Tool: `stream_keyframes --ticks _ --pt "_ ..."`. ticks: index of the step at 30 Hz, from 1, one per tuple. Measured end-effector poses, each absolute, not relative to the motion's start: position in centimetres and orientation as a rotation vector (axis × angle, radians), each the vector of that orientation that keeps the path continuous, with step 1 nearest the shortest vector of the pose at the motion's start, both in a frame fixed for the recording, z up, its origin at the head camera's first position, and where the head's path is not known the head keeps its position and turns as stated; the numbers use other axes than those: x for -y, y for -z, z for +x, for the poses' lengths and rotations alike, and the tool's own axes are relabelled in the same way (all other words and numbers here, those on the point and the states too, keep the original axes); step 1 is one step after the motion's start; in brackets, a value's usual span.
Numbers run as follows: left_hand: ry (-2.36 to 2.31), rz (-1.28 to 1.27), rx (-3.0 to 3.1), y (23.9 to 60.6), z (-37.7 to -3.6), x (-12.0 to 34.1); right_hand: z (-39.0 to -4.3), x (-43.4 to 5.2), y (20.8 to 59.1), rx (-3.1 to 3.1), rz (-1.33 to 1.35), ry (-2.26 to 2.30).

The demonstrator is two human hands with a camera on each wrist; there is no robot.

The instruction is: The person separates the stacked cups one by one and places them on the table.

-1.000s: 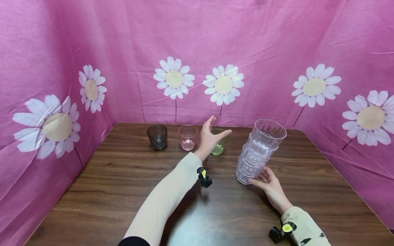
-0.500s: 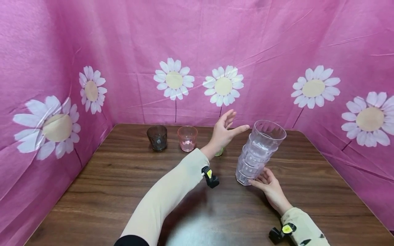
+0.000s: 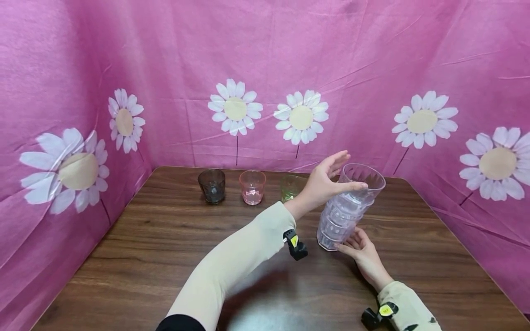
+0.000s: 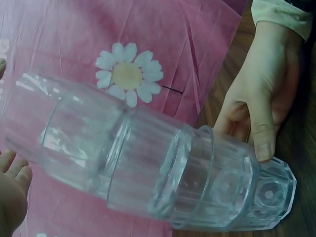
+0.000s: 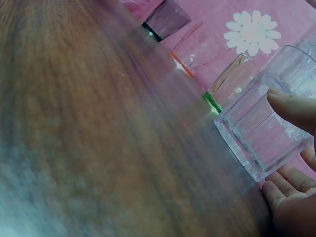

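A tall stack of clear plastic cups stands on the table at the right in the head view, each cup nested in the one below. My right hand holds the bottom cup, with its thumb on the near side and fingers beyond. Up by the top cup is my left hand, fingers spread and thumb stretched in front of the cup wall. In the left wrist view, parts of the left hand show at the left edge beside the top cup; whether they touch it I cannot tell.
Left of the stack, a green glass, a pink glass and a dark grey glass form a row near the back of the wooden table. The left wrist partly covers the green one. A pink daisy curtain surrounds the table.
My left hand has moved right, from in front of the green glass to the top of the cup stack. The right hand stays on the bottom cup.
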State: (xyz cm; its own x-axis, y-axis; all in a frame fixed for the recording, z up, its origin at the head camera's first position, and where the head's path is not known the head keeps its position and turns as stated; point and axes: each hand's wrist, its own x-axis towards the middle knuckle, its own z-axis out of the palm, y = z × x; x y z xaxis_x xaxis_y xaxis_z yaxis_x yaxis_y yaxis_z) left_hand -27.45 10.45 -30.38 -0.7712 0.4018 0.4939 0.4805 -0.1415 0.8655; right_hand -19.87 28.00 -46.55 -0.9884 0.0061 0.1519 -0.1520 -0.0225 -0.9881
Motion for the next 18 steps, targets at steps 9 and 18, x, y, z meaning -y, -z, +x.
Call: stream_keyframes --ticks 9,18 --pt "1.843 -1.115 2.147 30.62 -27.22 -10.74 -19.85 -28.19 46.79 2.141 0.157 -2.158" --pt "1.801 -1.042 2.255 30.89 -27.28 -10.6 -19.93 -28.14 46.68 2.174 0.113 -2.149"
